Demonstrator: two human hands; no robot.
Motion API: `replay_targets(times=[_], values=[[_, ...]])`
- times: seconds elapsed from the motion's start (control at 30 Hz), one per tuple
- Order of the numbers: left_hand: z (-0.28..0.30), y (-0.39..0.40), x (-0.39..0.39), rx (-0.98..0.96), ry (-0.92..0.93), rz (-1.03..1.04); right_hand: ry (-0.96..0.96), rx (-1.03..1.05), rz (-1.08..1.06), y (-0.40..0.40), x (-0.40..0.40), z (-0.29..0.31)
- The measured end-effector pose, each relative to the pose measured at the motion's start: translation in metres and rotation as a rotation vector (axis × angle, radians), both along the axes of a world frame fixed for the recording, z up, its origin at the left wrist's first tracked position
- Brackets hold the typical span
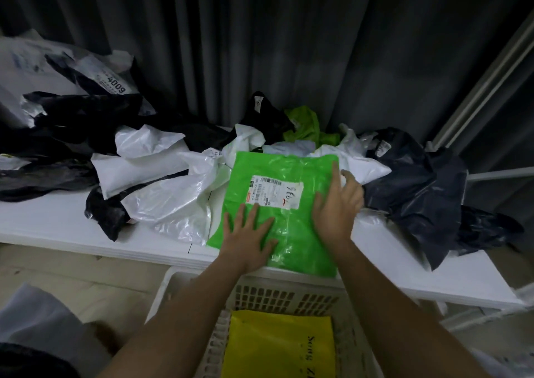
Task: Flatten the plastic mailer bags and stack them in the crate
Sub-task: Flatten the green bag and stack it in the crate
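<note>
Head view: green mailer bag [277,204] lying flat on the white table [57,221], at the middle. Left hand [248,239] at 7 o'clock on it, fingers wide and flat, pressing down. Right hand [336,204] at 3 o'clock, fingers straight, on the edge. Probably light, thin, soft and slippery; best pinched at two side edges. White crate [185,285] at 6 o'clock, with a yellow bag [277,346] flat inside.

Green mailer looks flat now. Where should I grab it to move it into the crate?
Pinch the near edge of the green mailer, coming from the crate side. That edge overhangs the table rim, so fingers can likely slip under it; the far edge butts against the bag pile.
</note>
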State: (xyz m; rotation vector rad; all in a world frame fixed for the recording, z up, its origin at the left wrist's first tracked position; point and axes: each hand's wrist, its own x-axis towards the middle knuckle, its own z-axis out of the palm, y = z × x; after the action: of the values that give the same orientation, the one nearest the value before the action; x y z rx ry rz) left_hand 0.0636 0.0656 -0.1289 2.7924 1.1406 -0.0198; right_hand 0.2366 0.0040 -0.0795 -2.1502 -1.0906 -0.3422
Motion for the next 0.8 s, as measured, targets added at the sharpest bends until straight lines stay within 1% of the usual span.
replay_targets(times=[0.03,0.07,0.1,0.17,0.23,0.33,0.4,0.47,0.6,0.8], values=[[-0.003,0.003,0.002,0.009,-0.010,-0.004,-0.176,-0.073,0.066,-0.001,-0.006,-0.010],[-0.004,0.006,0.005,0.017,-0.022,-0.010,-0.284,-0.167,0.157,-0.002,-0.011,-0.021],[-0.005,0.009,0.007,0.019,-0.035,-0.009,-0.319,-0.292,0.227,-0.003,-0.016,-0.032],[-0.008,0.014,0.012,0.010,-0.034,0.004,-0.240,-0.527,0.276,-0.001,-0.020,-0.054],[-0.012,0.020,0.013,0.024,-0.005,0.014,-0.167,-0.627,0.238,0.001,-0.017,-0.072],[-0.024,0.029,0.009,0.024,-0.005,0.037,-0.105,-0.664,0.229,0.006,-0.014,-0.080],[-0.034,0.030,0.007,-0.016,-0.024,0.073,-0.061,-0.662,0.243,0.007,-0.013,-0.082],[-0.041,0.031,0.007,-0.016,-0.027,0.092,-0.041,-0.653,0.253,0.007,-0.013,-0.085],[-0.045,0.031,0.007,0.006,-0.043,0.092,-0.042,-0.656,0.253,0.009,-0.013,-0.087],[-0.045,0.032,0.007,0.012,-0.015,0.089,-0.043,-0.677,0.247,0.009,-0.013,-0.090]])
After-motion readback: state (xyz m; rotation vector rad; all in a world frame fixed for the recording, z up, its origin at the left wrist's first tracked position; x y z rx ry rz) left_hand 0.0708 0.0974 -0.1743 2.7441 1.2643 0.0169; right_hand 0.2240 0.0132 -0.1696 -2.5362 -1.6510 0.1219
